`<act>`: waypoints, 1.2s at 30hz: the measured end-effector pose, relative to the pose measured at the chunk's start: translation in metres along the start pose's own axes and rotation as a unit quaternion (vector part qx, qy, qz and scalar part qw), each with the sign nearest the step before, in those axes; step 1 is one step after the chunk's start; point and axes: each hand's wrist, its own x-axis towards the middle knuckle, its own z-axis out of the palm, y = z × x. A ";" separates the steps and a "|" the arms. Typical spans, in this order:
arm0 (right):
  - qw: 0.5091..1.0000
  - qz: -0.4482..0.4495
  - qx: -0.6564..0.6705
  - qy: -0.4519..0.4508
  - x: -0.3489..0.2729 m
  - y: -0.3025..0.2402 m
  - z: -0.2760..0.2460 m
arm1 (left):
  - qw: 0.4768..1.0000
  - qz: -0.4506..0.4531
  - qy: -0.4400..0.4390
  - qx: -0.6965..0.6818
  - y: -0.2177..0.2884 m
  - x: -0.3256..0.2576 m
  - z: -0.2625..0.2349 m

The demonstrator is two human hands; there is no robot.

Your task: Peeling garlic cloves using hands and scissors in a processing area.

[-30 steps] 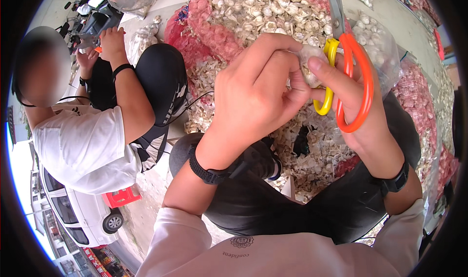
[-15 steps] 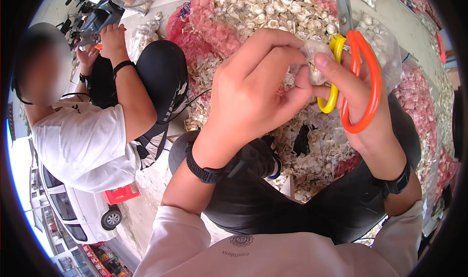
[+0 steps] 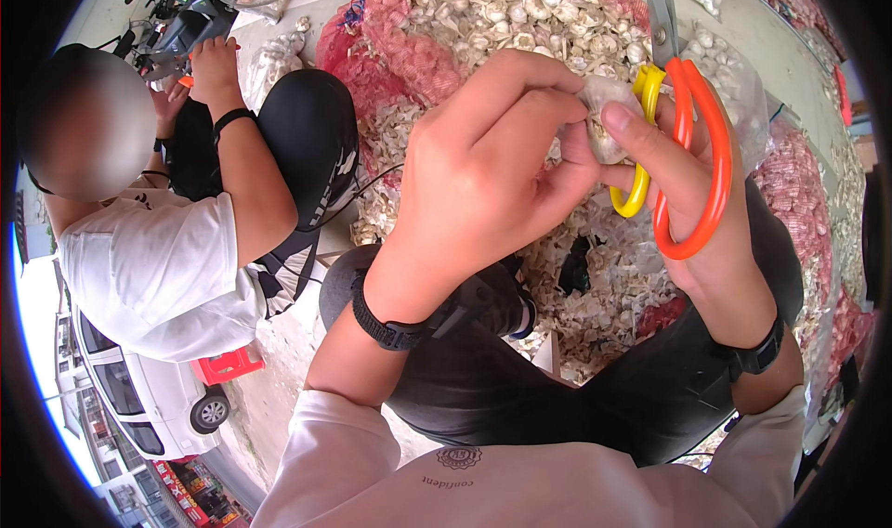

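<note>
A whitish garlic bulb [image 3: 609, 119] sits between my two hands. The bent fingers of my left hand [image 3: 488, 161] are closed on its left side, seemingly at its papery skin. My right hand [image 3: 692, 170] presses its thumb against the bulb from the right. That same hand carries scissors [image 3: 721, 170] with one orange-red and one yellow handle loop. Their metal blades point away from me, past the upper edge of the view, and I cannot see the tips. Below my hands lies a heap of dry garlic skins [image 3: 609, 249].
Beyond my hands, a red mesh sack [image 3: 395, 26] lies spread beneath many garlic bulbs [image 3: 520, 13]. Clear bags of garlic [image 3: 729, 82] and more red sacks [image 3: 794, 175] are at the right. On the left a co-worker [image 3: 167, 268] sits close, hands raised with an orange-handled tool. A red stool [image 3: 228, 365] stands behind.
The scissors and my right hand have shifted slightly to the right. My left hand stays at the bulb, with little movement. The co-worker's head has turned and moved a bit to the right.
</note>
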 end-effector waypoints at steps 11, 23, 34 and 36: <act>1.000 -0.010 0.002 -0.004 0.001 0.002 0.001 | 0.999 0.030 -0.006 -0.009 -0.007 0.000 -0.002; 0.999 -0.024 -0.007 -0.038 0.000 0.003 0.002 | 0.999 0.037 0.002 -0.005 -0.009 -0.002 0.001; 0.998 0.032 0.024 -0.047 0.006 -0.006 -0.012 | 0.995 -0.015 -0.028 -0.095 -0.012 0.002 -0.005; 0.998 0.030 -0.003 -0.053 0.007 -0.007 -0.011 | 0.991 -0.046 -0.042 -0.116 -0.010 -0.001 -0.010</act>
